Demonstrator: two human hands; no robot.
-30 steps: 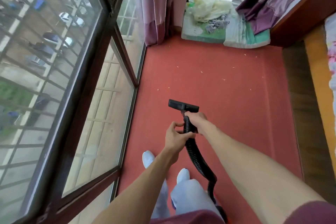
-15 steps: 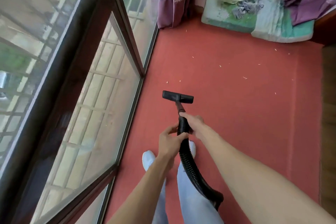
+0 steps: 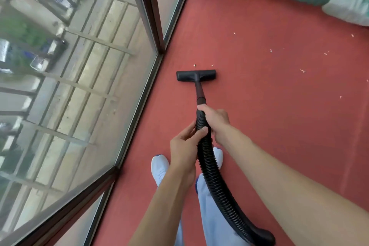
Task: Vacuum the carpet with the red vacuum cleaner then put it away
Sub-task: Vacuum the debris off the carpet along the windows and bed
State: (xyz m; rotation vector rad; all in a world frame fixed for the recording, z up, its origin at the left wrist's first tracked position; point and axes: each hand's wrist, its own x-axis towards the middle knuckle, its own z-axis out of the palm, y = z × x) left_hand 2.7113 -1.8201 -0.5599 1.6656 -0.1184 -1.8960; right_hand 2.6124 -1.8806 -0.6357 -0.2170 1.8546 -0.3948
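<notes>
Red carpet (image 3: 259, 116) ran from the person's white shoes (image 3: 158, 168) to the folded bedding (image 3: 349, 6) at the far end, with pale scraps (image 3: 303, 70) scattered over it. Both hands were on the black ribbed hose (image 3: 211, 170). The right hand (image 3: 216, 119) was forward, its grip wrapped round the hose's top end just behind the rigid wand (image 3: 200, 94). The left hand (image 3: 184, 150) sat just behind it, thumb and fingers pinching the hose from the left side. From that grip the wand pointed straight ahead, away from the body, ending in the flat nozzle (image 3: 196, 75), which lay crosswise on the carpet near the window frame (image 3: 153, 32), its long axis square to the wand. Two scraps lay just beyond its far edge, so a short forward push, probably steered by the nearer right hand, should have reached them. The vacuum cleaner's body was out of view, and the hose trailed back toward the lower right.
</notes>
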